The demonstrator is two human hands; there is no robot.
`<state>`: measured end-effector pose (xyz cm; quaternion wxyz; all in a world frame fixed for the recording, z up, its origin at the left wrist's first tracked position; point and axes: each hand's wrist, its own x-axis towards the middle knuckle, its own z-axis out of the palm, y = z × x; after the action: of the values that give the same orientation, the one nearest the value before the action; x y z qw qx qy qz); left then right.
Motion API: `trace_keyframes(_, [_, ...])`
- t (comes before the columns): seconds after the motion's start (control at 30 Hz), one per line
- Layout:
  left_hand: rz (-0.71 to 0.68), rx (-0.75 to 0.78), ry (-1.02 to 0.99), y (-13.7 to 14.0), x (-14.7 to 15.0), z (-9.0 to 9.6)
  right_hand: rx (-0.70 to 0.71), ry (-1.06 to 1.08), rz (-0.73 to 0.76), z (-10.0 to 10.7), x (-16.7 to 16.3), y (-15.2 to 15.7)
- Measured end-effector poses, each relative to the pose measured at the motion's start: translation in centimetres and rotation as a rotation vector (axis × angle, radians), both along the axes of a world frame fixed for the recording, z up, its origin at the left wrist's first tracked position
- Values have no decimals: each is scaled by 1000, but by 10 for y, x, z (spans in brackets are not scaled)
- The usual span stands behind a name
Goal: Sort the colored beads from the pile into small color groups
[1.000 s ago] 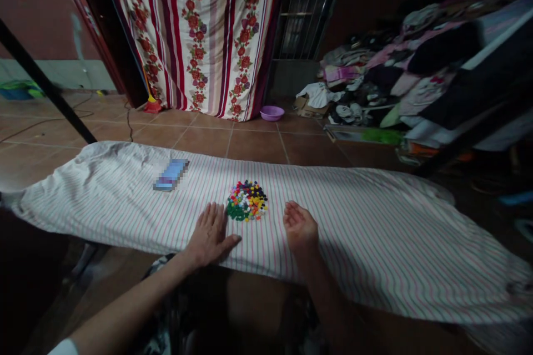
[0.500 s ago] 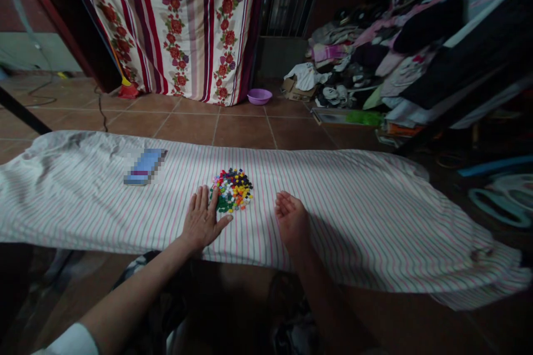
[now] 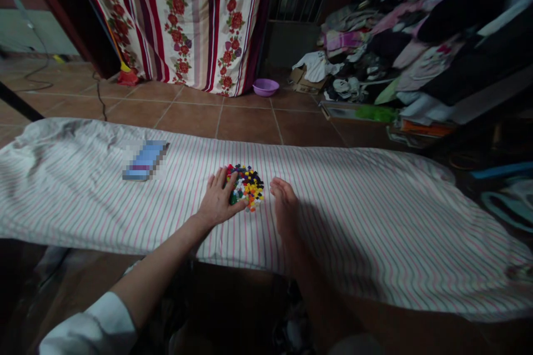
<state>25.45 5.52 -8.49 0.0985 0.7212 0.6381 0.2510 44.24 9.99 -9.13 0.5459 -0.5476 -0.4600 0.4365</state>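
A heap of small multicoloured pieces (image 3: 252,182), perhaps beads or tiny bricks, lies on a striped cloth (image 3: 358,205). My left hand (image 3: 217,199) rests flat over the heap's left side with fingers spread and thumb along its near edge, hiding some pieces. Just right of the heap, my right hand (image 3: 285,205) stands on its edge, palm facing the pieces. Its fingers are slightly bent and extended, with nothing visible in them. A small gap separates it from the heap.
A blurred-out blue, phone-like object (image 3: 145,160) lies on the cloth to the left. Beyond are a tiled floor, a purple basin (image 3: 265,87), a flowered curtain (image 3: 179,22) and a red dustpan or broom head (image 3: 127,77). Clothes (image 3: 387,44) are piled at the right.
My left hand has moved right, further over the heap. My right hand has come closer to the heap from the right. The view has shifted slightly.
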Motion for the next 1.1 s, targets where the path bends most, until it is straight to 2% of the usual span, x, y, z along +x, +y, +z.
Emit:
trace_keyframes(0.17, [-97,63,-68,20,-6,-5,79,-111,73,-7,-11,10])
trace_keyframes(0.4, [-45,65,-49,31,-1,5,93,-192,42,-4,-30,24])
trace_keyframes(0.57, [-71,55,-75,34,0,6,127,-330,70,-2,-35,25])
trace_keyframes(0.87, [-174,57,-277,35,4,8,233,-237,243,-8,-32,20])
trace_keyframes(1.1, [-207,-26,-395,32,8,14,259,-192,269,-1,-27,11])
